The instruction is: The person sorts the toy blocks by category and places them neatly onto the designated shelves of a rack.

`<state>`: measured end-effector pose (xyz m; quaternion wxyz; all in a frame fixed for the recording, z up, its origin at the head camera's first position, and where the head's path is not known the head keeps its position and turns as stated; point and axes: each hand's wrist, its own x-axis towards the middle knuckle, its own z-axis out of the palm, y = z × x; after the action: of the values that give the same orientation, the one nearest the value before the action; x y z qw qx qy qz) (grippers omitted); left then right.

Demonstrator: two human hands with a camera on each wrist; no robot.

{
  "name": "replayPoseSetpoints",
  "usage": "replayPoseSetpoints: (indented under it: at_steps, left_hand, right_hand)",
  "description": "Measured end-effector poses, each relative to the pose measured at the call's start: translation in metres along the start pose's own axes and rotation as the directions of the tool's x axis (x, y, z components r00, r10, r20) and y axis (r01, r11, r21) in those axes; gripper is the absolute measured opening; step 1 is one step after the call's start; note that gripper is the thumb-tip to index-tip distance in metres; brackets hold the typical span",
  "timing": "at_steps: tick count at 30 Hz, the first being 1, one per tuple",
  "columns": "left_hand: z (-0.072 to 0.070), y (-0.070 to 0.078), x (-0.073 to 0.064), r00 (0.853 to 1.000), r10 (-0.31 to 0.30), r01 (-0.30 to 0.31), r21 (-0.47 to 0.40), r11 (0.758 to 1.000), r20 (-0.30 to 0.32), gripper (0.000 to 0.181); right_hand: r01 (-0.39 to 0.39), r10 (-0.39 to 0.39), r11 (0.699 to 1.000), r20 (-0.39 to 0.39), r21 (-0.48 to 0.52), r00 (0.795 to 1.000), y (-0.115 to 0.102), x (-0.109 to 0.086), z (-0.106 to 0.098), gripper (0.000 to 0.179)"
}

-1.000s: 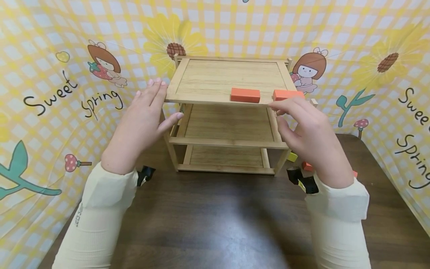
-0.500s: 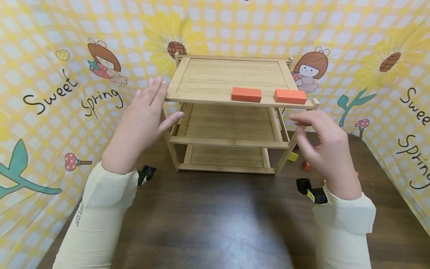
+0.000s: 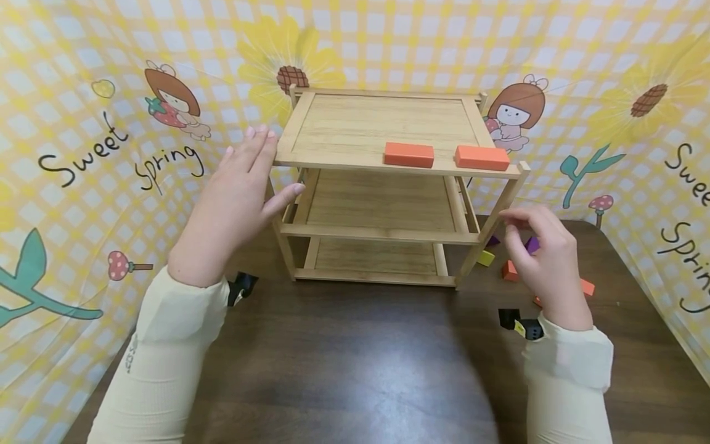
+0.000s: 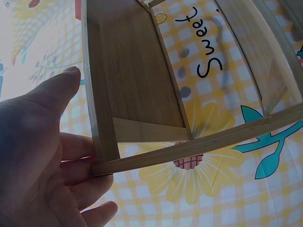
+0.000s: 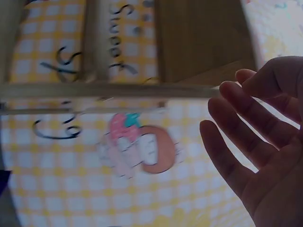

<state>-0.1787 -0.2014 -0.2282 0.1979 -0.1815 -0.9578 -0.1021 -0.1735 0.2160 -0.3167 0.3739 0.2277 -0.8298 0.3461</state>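
A three-tier wooden shelf (image 3: 377,120) stands upright in the head view. Two orange blocks, a left one (image 3: 409,155) and a right one (image 3: 482,158), lie along the front edge of its top tier. My left hand (image 3: 219,203) rests at the top left corner with fingers extended; in the left wrist view its fingers touch the corner of the frame (image 4: 102,109). To the right of the shelf, my right hand (image 3: 546,262) holds nothing, its fingers loosely bent. The right wrist view has these fingers (image 5: 227,151) near the shelf's rail (image 5: 142,91).
On the dark wooden table (image 3: 355,357), right of the shelf, lie a yellow block (image 3: 485,258), an orange block (image 3: 510,271), a purple block (image 3: 532,245) and more pieces partly behind the right hand. A yellow checked cloth (image 3: 383,43) surrounds the table's back and sides.
My right hand has moved away from the right orange block, down and to the right, leaving that block on the top tier. The left hand stays at the corner.
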Motion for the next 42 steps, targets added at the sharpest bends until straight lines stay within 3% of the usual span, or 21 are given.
replayPoseSetpoints:
  at_steps: [7, 15, 19, 25, 27, 33, 35, 39, 42]
  left_hand:
    - [0.000, 0.001, 0.001, 1.000, -0.007, 0.007, 0.002, 1.000, 0.018, 0.081]
    - [0.000, 0.001, 0.001, 1.000, 0.013, -0.013, 0.003, 1.000, -0.005, 0.081]
    - [-0.001, 0.001, 0.001, 1.000, 0.009, -0.009, -0.002, 1.000, -0.002, 0.081]
    - [-0.002, 0.002, 0.001, 1.000, 0.005, -0.005, -0.007, 1.000, 0.007, 0.081]
    - [-0.002, 0.003, 0.001, 1.000, 0.007, -0.007, -0.006, 1.000, 0.004, 0.081]
    - [0.000, 0.002, 0.001, 1.000, 0.012, -0.012, -0.004, 1.000, -0.002, 0.081]
    - [-0.001, 0.001, 0.001, 1.000, 0.010, -0.010, -0.004, 1.000, 0.001, 0.082]
    - [-0.001, 0.001, 0.000, 1.000, -0.001, 0.002, -0.011, 1.000, 0.014, 0.082]
    - [-0.001, 0.002, 0.000, 1.000, -0.006, 0.007, -0.012, 1.000, 0.025, 0.082]
  right_hand:
    - [-0.117, 0.117, 0.992, -0.007, -0.045, 0.993, 0.023, -0.017, 0.004, 0.017]
    - [-0.228, 0.231, 0.967, 0.007, -0.113, 0.973, 0.041, -0.030, -0.011, 0.018]
    - [-0.333, 0.342, 0.932, 0.044, -0.140, 0.939, 0.046, -0.035, -0.022, 0.020]
    - [-0.413, 0.431, 0.893, 0.075, -0.181, 0.899, 0.055, -0.045, -0.037, 0.024]
    - [-0.429, 0.456, 0.879, 0.104, -0.209, 0.884, 0.059, -0.049, -0.042, 0.025]
    - [-0.463, 0.536, 0.834, 0.242, -0.301, 0.809, 0.070, -0.059, -0.051, 0.028]
    - [-0.464, 0.547, 0.827, 0.260, -0.318, 0.796, 0.073, -0.062, -0.051, 0.027]
    - [-0.445, 0.544, 0.827, 0.287, -0.344, 0.788, 0.081, -0.067, -0.051, 0.025]
    - [-0.457, 0.568, 0.815, 0.336, -0.357, 0.751, 0.087, -0.071, -0.052, 0.026]
